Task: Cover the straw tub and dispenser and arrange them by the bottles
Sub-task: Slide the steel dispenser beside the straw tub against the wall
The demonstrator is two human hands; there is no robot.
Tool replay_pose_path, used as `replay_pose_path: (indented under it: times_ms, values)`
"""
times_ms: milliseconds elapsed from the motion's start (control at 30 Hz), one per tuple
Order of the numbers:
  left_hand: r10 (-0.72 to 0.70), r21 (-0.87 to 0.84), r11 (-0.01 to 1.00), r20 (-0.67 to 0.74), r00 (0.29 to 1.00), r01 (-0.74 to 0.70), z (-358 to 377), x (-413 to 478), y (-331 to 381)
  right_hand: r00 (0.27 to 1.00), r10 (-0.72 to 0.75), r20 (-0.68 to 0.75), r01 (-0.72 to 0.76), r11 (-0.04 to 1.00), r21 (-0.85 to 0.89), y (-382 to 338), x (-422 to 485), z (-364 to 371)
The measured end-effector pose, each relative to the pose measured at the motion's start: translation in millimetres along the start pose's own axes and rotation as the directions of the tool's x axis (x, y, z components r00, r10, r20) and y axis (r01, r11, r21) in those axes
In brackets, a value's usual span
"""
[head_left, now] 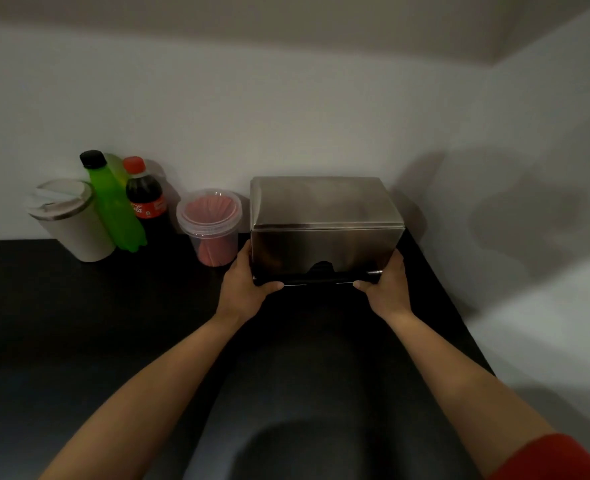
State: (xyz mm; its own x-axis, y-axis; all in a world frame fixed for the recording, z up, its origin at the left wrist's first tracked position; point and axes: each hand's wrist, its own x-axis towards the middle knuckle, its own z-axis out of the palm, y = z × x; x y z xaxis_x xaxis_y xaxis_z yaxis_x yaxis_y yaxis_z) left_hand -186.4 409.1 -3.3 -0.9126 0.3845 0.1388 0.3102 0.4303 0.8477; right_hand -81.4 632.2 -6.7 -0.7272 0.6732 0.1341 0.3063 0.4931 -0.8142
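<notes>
A steel box-shaped dispenser (324,220) with its lid down stands on the black counter against the white wall. My left hand (247,280) grips its lower left corner and my right hand (385,282) grips its lower right corner. Just left of the dispenser, close beside it, stands a clear plastic straw tub (210,223) with red straws inside and a clear lid on top. Further left are a cola bottle (146,199) with a red cap and a green bottle (113,202) with a black cap, leaning together.
A beige lidded cup (70,221) stands at the far left beside the green bottle. The black counter (79,306) ends at a right edge next to a white wall. The wall runs directly behind all the objects.
</notes>
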Motion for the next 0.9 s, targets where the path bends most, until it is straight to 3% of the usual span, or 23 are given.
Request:
replay_pose_path:
  times_ms: [633,900]
  values:
    - [0.027,0.002,1.000,-0.008,1.000,-0.027,1.3,6.5,-4.1,0.999,-0.001,0.040,-0.002,0.998,0.055,-0.2,5.2,-3.6]
    - [-0.018,-0.035,0.999,0.100,0.995,0.022,-4.0,11.7,-14.2,0.995,0.020,0.099,-0.025,0.998,0.051,5.0,8.1,-9.1]
